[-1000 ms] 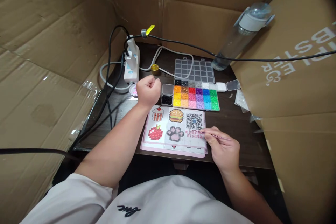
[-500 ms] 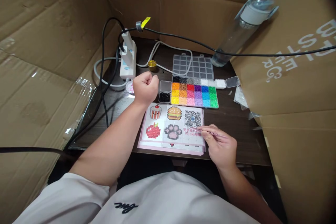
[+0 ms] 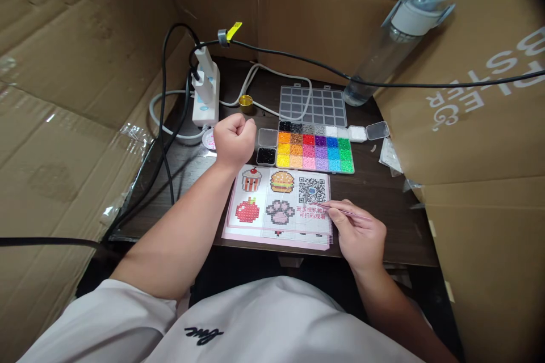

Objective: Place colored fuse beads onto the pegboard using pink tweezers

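Note:
My left hand [image 3: 232, 140] is a closed fist resting at the upper left corner of a pattern sheet [image 3: 279, 204] showing a cupcake, burger, apple and paw; nothing shows in it. My right hand [image 3: 360, 232] pinches thin metal tweezers [image 3: 340, 211], whose tip lies over the sheet's right side below the QR code. The sheet lies on a clear pegboard over a pink backing at the dark table's front edge. Behind it sits a bead tray [image 3: 315, 148] with many coloured compartments.
An empty clear lid [image 3: 313, 106] lies behind the bead tray. Small bead cups [image 3: 267, 156] sit left of the tray, two more [image 3: 377, 130] to its right. A power strip [image 3: 205, 96], cables, a gold cap [image 3: 246, 102] and a water bottle [image 3: 392, 39] stand further back. Cardboard walls surround the table.
The camera view shifted slightly, so everything sits a little lower left. The right hand with the tweezers edged up a little over the sheet. The left fist stays in place.

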Demonstrator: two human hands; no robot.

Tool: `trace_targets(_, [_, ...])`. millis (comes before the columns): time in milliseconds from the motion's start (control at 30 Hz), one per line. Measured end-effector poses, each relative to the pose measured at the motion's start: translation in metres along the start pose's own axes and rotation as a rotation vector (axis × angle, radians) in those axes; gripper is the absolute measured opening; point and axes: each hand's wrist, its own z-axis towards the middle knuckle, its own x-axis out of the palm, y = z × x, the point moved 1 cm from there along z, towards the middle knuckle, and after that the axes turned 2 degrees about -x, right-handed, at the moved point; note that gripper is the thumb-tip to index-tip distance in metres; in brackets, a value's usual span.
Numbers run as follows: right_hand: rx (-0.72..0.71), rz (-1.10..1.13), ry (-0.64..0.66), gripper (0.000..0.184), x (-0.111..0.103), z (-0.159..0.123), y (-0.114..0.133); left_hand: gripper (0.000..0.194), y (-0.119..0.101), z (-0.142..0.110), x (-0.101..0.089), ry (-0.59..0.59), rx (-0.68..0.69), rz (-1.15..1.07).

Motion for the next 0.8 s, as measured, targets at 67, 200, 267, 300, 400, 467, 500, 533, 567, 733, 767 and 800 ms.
trace_targets(67, [0.006, -0.012, -0.027, 0.011, -0.0009, -0.0009, 0.0002, 0.046, -0.0003, -0.0001, -0.0001, 0.001, -0.004, 0.002])
trace_targets(200, [0.004, -0.021, -0.005, 0.011, -0.0006, -0.0013, -0.0010, 0.045, 0.0002, 0.0003, -0.0005, 0.007, 0.001, -0.012])
trace_targets(267, [0.007, -0.023, 0.009, 0.011, 0.0003, -0.0006, -0.0020, 0.046, 0.0015, 0.0005, -0.0006, 0.007, 0.006, -0.014])
trace_targets(300, [0.005, -0.026, 0.015, 0.011, 0.0008, -0.0001, -0.0023, 0.046, 0.0023, 0.0005, -0.0006, 0.006, 0.007, -0.015])
trace_targets(400, [-0.016, -0.037, 0.027, 0.011, 0.0023, 0.0012, -0.0019, 0.046, 0.0046, 0.0006, -0.0002, 0.003, 0.007, -0.020])
trace_targets(467, [-0.016, -0.040, 0.036, 0.011, 0.0031, 0.0015, -0.0009, 0.046, 0.0053, 0.0006, 0.0001, 0.004, 0.006, -0.023])
trace_targets(500, [-0.012, -0.039, 0.041, 0.011, 0.0034, 0.0015, -0.0004, 0.046, 0.0052, 0.0005, 0.0002, 0.006, 0.009, -0.023])
trace_targets(533, [-0.008, -0.037, 0.045, 0.011, 0.0036, 0.0015, 0.0001, 0.046, 0.0050, 0.0006, 0.0003, 0.005, 0.013, -0.023])
trace_targets(567, [-0.004, -0.035, 0.047, 0.011, 0.0037, 0.0015, 0.0005, 0.046, 0.0047, 0.0006, 0.0003, 0.005, 0.016, -0.023])
trace_targets(733, [0.006, -0.025, 0.038, 0.010, 0.0036, 0.0018, 0.0010, 0.046, 0.0027, 0.0007, 0.0000, 0.002, 0.002, -0.023])
trace_targets(767, [0.008, -0.021, 0.043, 0.011, 0.0036, 0.0018, 0.0008, 0.047, 0.0025, 0.0007, 0.0000, 0.002, -0.001, -0.021])
trace_targets(800, [0.010, -0.017, 0.051, 0.011, 0.0035, 0.0017, 0.0006, 0.047, 0.0024, 0.0006, 0.0000, 0.001, -0.002, -0.019])
